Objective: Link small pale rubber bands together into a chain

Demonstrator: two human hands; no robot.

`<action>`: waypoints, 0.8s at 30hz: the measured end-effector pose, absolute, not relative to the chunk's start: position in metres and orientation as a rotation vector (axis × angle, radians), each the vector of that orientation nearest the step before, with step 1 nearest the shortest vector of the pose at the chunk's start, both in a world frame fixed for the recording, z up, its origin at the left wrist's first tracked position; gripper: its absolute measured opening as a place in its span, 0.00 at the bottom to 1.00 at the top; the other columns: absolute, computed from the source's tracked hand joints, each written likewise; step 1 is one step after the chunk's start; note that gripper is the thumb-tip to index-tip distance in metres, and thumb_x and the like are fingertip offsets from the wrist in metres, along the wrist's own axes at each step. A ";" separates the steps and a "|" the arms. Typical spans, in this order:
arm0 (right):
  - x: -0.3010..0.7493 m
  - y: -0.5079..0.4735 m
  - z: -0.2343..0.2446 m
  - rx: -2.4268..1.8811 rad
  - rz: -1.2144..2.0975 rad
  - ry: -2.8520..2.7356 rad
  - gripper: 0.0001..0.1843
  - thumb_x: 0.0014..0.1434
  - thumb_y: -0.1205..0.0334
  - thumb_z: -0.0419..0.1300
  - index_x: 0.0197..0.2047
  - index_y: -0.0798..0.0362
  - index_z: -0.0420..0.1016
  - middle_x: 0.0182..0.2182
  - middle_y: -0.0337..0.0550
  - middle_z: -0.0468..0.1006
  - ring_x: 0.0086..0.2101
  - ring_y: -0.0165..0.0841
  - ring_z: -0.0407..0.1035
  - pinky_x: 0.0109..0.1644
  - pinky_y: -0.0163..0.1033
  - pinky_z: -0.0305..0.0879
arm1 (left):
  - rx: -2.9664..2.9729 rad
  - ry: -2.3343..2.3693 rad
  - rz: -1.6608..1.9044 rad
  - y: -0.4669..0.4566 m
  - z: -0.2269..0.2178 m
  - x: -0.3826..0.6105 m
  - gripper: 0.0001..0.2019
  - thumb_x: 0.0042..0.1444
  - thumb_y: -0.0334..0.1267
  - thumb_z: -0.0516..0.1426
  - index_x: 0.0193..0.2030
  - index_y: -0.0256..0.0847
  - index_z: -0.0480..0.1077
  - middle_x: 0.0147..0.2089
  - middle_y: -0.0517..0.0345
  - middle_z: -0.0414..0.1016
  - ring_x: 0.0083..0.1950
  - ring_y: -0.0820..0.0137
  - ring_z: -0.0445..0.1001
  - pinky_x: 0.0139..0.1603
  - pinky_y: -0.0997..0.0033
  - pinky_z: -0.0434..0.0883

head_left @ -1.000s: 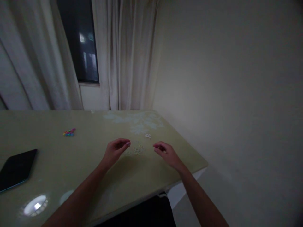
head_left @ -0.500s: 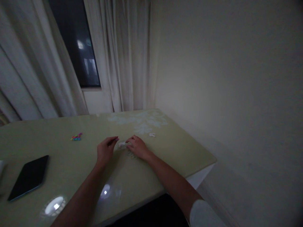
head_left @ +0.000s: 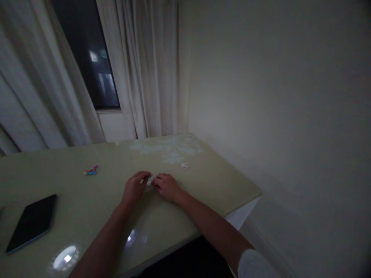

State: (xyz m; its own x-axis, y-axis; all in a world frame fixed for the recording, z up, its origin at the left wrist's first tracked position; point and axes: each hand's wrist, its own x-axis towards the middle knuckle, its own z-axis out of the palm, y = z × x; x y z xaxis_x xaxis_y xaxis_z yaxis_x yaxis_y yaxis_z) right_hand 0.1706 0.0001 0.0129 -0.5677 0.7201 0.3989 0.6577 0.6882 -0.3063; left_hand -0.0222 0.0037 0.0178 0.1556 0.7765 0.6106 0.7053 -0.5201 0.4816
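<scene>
My left hand (head_left: 135,188) and my right hand (head_left: 167,186) meet fingertip to fingertip on the pale green table (head_left: 87,216). Both have their fingers curled and pinched together on a small pale thing (head_left: 149,181) between them. It is too dim and small to name. Whatever lay under my right hand is hidden by it. A tiny white piece (head_left: 184,165) lies a little beyond my right hand.
A dark phone or tablet (head_left: 31,222) lies flat at the left. A small cluster of coloured bits (head_left: 91,170) sits further back left. The table's right corner (head_left: 256,191) ends near the wall. Curtains and a dark window stand behind.
A second ago my hands hung apart above small pale rings. They have come down and together on the tabletop, and my fingers now pinch a pale thing between them.
</scene>
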 end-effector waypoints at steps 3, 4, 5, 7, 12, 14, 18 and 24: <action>0.175 0.000 0.017 -1.079 0.211 -2.296 0.06 0.67 0.65 0.65 0.48 0.52 0.81 0.44 0.45 0.81 0.46 0.36 0.72 0.54 0.39 0.64 | 2.413 1.468 1.196 0.002 0.019 -0.022 0.14 0.63 0.41 0.53 0.39 0.44 0.81 0.42 0.49 0.85 0.41 0.60 0.83 0.46 0.64 0.76; 0.178 0.002 0.019 -1.102 0.222 -2.241 0.06 0.68 0.66 0.64 0.48 0.53 0.81 0.43 0.45 0.80 0.46 0.35 0.72 0.53 0.38 0.65 | 2.435 1.463 1.161 0.001 0.020 -0.022 0.15 0.63 0.41 0.52 0.39 0.44 0.81 0.42 0.49 0.85 0.41 0.60 0.83 0.45 0.64 0.76; 0.183 0.004 0.020 -1.133 0.231 -2.182 0.06 0.69 0.66 0.63 0.48 0.54 0.80 0.43 0.45 0.80 0.45 0.34 0.72 0.53 0.38 0.65 | 2.454 1.460 1.128 0.000 0.021 -0.023 0.15 0.63 0.40 0.52 0.39 0.44 0.81 0.42 0.49 0.85 0.41 0.60 0.83 0.45 0.64 0.76; 0.193 0.011 0.023 -1.194 0.245 -2.073 0.07 0.70 0.69 0.60 0.48 0.55 0.79 0.42 0.46 0.80 0.43 0.34 0.72 0.51 0.38 0.65 | 2.481 1.456 1.068 -0.001 0.022 -0.024 0.16 0.64 0.40 0.51 0.40 0.44 0.82 0.44 0.49 0.85 0.43 0.61 0.83 0.46 0.65 0.76; 0.215 0.023 0.021 -1.236 0.321 -1.988 0.06 0.66 0.73 0.63 0.42 0.55 0.80 0.37 0.43 0.79 0.38 0.32 0.72 0.46 0.36 0.66 | 2.517 1.470 0.915 -0.002 0.024 -0.024 0.18 0.65 0.37 0.49 0.42 0.44 0.82 0.48 0.49 0.85 0.45 0.60 0.84 0.47 0.65 0.76; 0.217 0.024 0.019 -1.220 0.351 -2.003 0.05 0.64 0.72 0.65 0.40 0.54 0.81 0.35 0.41 0.79 0.36 0.31 0.71 0.45 0.35 0.65 | 2.530 1.480 0.854 -0.002 0.025 -0.025 0.18 0.64 0.34 0.49 0.43 0.44 0.82 0.49 0.49 0.85 0.45 0.60 0.84 0.48 0.65 0.76; 0.216 0.023 0.020 -1.209 0.367 -1.994 0.05 0.63 0.72 0.66 0.39 0.54 0.82 0.35 0.41 0.78 0.36 0.30 0.70 0.46 0.35 0.64 | 2.561 1.495 0.752 -0.003 0.028 -0.025 0.18 0.62 0.30 0.49 0.44 0.44 0.81 0.50 0.49 0.85 0.45 0.61 0.84 0.47 0.67 0.75; 0.220 0.025 0.020 -1.228 0.387 -1.955 0.05 0.63 0.73 0.65 0.39 0.55 0.82 0.35 0.41 0.78 0.36 0.30 0.70 0.45 0.35 0.65 | 2.626 1.503 0.621 -0.009 0.039 -0.023 0.16 0.60 0.26 0.53 0.41 0.43 0.82 0.46 0.49 0.85 0.48 0.59 0.83 0.49 0.66 0.73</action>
